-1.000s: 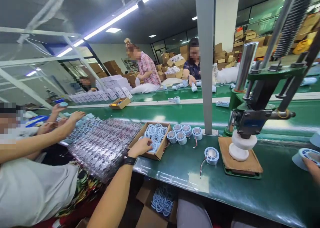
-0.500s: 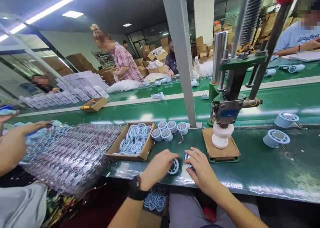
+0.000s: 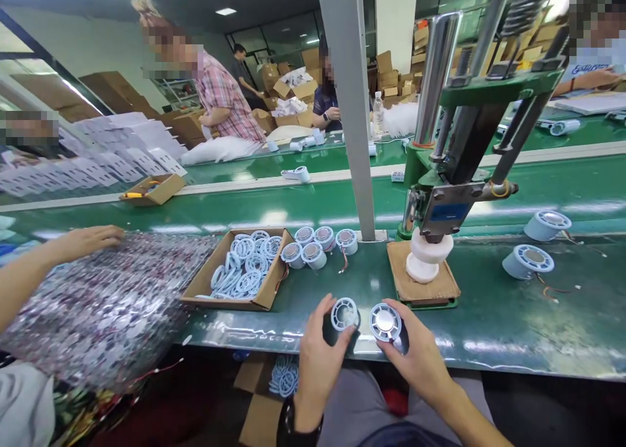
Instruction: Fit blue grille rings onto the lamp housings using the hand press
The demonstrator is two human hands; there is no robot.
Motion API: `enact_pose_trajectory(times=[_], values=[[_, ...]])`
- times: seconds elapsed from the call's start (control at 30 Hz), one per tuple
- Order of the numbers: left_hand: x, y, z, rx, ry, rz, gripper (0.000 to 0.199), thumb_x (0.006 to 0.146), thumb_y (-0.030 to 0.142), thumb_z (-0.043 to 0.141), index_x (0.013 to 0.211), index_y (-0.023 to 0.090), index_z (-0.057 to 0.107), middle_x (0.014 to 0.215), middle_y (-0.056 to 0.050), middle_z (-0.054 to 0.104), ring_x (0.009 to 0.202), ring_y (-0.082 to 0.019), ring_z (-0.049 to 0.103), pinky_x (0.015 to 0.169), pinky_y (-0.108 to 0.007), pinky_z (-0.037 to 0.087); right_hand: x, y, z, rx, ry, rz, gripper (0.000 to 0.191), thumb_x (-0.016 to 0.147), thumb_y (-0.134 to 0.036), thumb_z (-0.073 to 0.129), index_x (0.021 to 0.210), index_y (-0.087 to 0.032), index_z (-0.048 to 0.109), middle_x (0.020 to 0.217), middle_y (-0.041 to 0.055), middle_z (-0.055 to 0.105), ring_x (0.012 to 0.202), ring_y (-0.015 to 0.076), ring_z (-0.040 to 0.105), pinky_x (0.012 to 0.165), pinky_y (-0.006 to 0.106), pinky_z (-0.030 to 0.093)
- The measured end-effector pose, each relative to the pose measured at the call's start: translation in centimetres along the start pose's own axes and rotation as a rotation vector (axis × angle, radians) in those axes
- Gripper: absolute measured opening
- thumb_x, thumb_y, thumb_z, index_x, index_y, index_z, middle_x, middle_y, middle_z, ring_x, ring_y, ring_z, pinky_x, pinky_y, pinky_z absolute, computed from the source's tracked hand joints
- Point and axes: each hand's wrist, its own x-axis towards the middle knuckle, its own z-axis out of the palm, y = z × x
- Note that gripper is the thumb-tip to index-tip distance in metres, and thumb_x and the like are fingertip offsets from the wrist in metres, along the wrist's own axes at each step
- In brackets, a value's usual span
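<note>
Near the front edge of the green bench, my left hand (image 3: 323, 349) grips a light blue round part (image 3: 345, 314) between thumb and fingers. To its right, my right hand (image 3: 415, 342) holds another blue round part (image 3: 385, 322) with a silver disc in its middle. The two parts are apart, faces up. Behind my hands stands a press (image 3: 447, 202) with a white plastic head over a brown board (image 3: 398, 277). A cardboard box (image 3: 274, 297) of blue rings lies at the left, with several blue round units (image 3: 313, 254) beside it.
Two blue units with wires (image 3: 529, 262) sit right of the press. A grey post (image 3: 359, 173) rises behind the bench. At the left, a co-worker's hand (image 3: 90, 241) rests over a bubble-wrapped stack (image 3: 107, 303). Below the bench is an open carton (image 3: 259, 414).
My left hand has turned and now grips its part from the left side. My right hand has closed around the other part from the right. The camera view has shifted.
</note>
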Motion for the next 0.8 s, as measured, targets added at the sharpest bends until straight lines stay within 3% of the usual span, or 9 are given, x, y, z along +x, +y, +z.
enact_pose_trajectory(times=[0.07,0.13,0.2,0.27,0.47,0.8], values=[[0.1,1.4,-0.6,-0.104,-0.074,0.080,0.067,0.090,0.023,0.066,0.150,0.024,0.037,0.132,-0.014,0.069,0.117,-0.029,0.069,0.101,-0.048,0.055,0.1,0.0,0.0,0.010,-0.017,0.021,0.052,0.082,-0.015,0.064,0.134,-0.018,0.056,0.126,0.0130,0.072,0.115,0.0269,0.072,0.098,0.041,0.062],[0.1,2.9,-0.8,-0.119,-0.142,0.255,0.075,0.091,0.021,0.065,0.156,0.026,0.028,0.138,-0.013,0.066,0.124,-0.028,0.065,0.106,-0.046,0.053,0.0,0.0,0.0,0.018,-0.020,0.026,0.055,0.080,-0.013,0.061,0.135,-0.018,0.055,0.128,0.0132,0.072,0.116,0.0264,0.072,0.097,0.040,0.062],[0.2,4.1,-0.5,-0.075,-0.190,0.418,0.078,0.091,0.018,0.065,0.157,0.026,0.025,0.140,-0.013,0.065,0.128,-0.029,0.061,0.107,-0.045,0.051,-0.1,0.1,0.1,0.024,-0.018,0.025,0.061,0.077,-0.009,0.058,0.137,-0.018,0.054,0.130,0.0127,0.071,0.118,0.0253,0.072,0.099,0.038,0.062],[0.4,4.8,0.0,-0.044,-0.221,0.487,0.078,0.090,0.015,0.064,0.158,0.025,0.026,0.140,-0.013,0.065,0.129,-0.029,0.059,0.106,-0.044,0.052,-0.3,0.2,0.2,0.025,-0.009,0.030,0.064,0.075,-0.009,0.056,0.138,-0.017,0.053,0.131,0.0126,0.071,0.118,0.0247,0.072,0.099,0.038,0.062],[1.1,4.8,0.8,-0.086,-0.284,0.360,0.073,0.088,0.013,0.061,0.154,0.022,0.030,0.140,-0.013,0.064,0.130,-0.029,0.058,0.108,-0.047,0.050,-0.4,0.2,0.4,0.029,0.004,0.031,0.061,0.076,-0.009,0.053,0.137,-0.015,0.053,0.129,0.0136,0.072,0.117,0.0243,0.072,0.099,0.038,0.062],[-0.1,3.9,1.8,-0.304,-0.309,0.090,0.070,0.086,0.021,0.065,0.150,0.025,0.036,0.143,-0.015,0.062,0.131,-0.032,0.059,0.113,-0.056,0.044,-0.9,0.7,0.9,0.026,-0.017,0.056,0.077,0.075,-0.008,0.055,0.150,-0.019,0.045,0.138,0.0122,0.067,0.125,0.0256,0.067,0.103,0.042,0.060]])
